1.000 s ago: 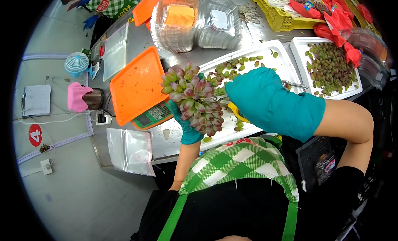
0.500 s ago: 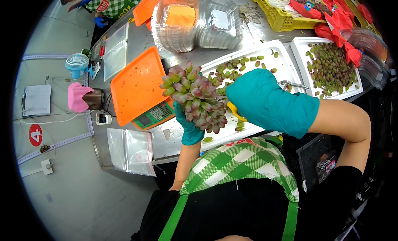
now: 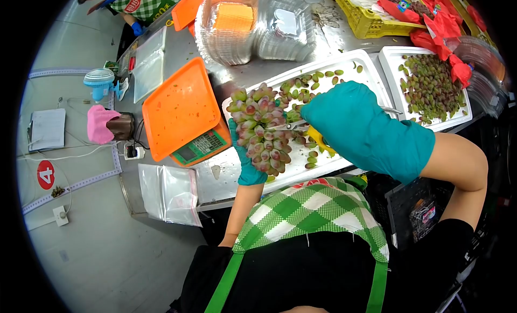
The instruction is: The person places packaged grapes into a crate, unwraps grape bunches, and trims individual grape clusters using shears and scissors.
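A bunch of pink-green grapes is held up over the near end of a white foam tray. My left hand, in a teal glove, is closed under and behind the bunch, its fingers mostly hidden by the grapes. In my gloved right hand are scissors with yellow handles; their metal blades reach to the right side of the bunch. Loose grapes lie in the tray beneath and beyond the hands.
An orange tray rests on a scale to the left. Stacked clear plastic boxes stand behind. A second foam tray of grapes and a yellow crate are at right. Another person's blue-gloved hand shows at upper left.
The bunch has turned in my left hand and shifted slightly right. My right hand has moved a little right with the scissors, whose blades now show more fully.
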